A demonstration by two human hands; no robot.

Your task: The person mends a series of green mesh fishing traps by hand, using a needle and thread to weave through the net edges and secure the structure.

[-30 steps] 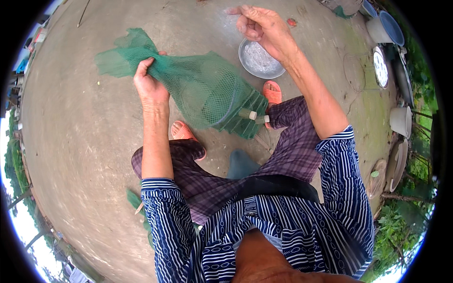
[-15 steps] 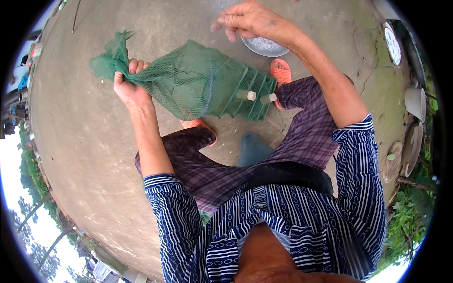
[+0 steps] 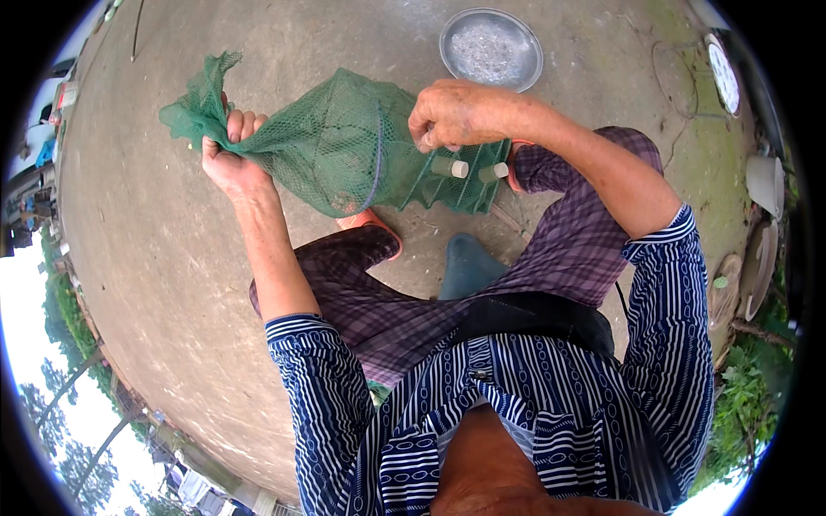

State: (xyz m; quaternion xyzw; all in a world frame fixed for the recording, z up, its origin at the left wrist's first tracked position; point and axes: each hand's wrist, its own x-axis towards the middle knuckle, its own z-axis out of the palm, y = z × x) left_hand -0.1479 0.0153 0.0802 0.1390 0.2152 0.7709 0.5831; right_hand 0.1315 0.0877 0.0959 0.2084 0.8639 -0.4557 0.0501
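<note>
A green mesh fishing net trap [image 3: 323,146] stretches across in front of my knees, with a bluish hoop round its middle and ribbed folds at its right end. Two pale cylindrical floats [image 3: 450,168] sit on the folds. My left hand [image 3: 237,155] is closed round the gathered left end, and loose mesh sticks out beyond the fist. Over the right part of the net, beside the hoop, hangs my right hand [image 3: 456,116] with curled fingertips pointing down. Whatever those fingers pinch is hidden, and whether they touch the mesh is unclear.
A round metal basin [image 3: 491,50] with small pale bits in it stands on the concrete ground beyond my right hand. Below the net, a blue-grey object [image 3: 469,267] shows between my legs. Several basins, a white tub [image 3: 764,185] among them, line the right edge.
My right hand has come down from beside the basin to the net, its fingers curling in, so the whole basin now shows. My left hand keeps its hold on the net's gathered end.
</note>
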